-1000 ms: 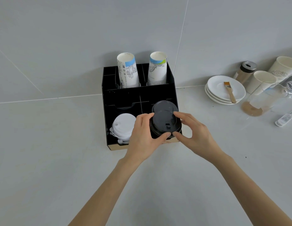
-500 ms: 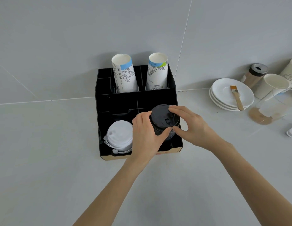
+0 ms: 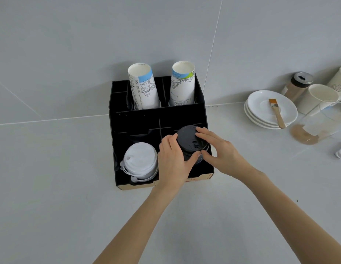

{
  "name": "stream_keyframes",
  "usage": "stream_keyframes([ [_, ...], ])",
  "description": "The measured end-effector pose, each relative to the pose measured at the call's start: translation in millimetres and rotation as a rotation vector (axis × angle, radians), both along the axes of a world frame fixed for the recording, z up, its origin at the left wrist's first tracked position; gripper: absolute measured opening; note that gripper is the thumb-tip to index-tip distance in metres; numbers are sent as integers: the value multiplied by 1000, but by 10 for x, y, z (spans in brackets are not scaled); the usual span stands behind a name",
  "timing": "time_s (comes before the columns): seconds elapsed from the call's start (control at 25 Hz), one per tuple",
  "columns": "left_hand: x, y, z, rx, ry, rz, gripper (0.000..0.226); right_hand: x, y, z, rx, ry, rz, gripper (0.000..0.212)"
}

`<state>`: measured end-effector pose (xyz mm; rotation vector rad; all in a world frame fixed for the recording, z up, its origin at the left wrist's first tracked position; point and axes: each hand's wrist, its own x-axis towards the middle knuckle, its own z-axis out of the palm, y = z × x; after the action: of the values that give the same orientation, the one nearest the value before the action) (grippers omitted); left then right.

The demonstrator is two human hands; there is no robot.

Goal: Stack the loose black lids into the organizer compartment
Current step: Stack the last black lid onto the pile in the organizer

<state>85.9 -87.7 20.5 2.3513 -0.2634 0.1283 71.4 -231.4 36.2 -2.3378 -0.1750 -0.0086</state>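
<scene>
A stack of black lids (image 3: 187, 139) sits in the front right compartment of the black organizer (image 3: 139, 122). My left hand (image 3: 172, 159) wraps the stack's left and front side, thumb under its near edge. My right hand (image 3: 217, 149) holds the right side, with its fingers laid across the top lid. The lower lids of the stack are hidden by both hands and the compartment wall.
A stack of white lids (image 3: 140, 161) fills the front left compartment. Two stacks of printed paper cups (image 3: 144, 87) stand in the back row. To the right are white plates (image 3: 270, 109) with a brush (image 3: 277, 113), a shaker (image 3: 297, 86), paper cups (image 3: 318, 98) and a clear jug (image 3: 318, 122).
Both hands moved the black lid stack away from me and down into the front right compartment. The camera view shifted slightly closer.
</scene>
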Motion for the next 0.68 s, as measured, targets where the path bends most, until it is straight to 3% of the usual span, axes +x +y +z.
stream_keyframes([
  [0.44,-8,123,-7,-143,111,-101,66,-208,91,-76,166,-55,-161,39],
  [0.68,13,179,121,59,78,-176,69,-228,155,63,93,-62,-163,41],
])
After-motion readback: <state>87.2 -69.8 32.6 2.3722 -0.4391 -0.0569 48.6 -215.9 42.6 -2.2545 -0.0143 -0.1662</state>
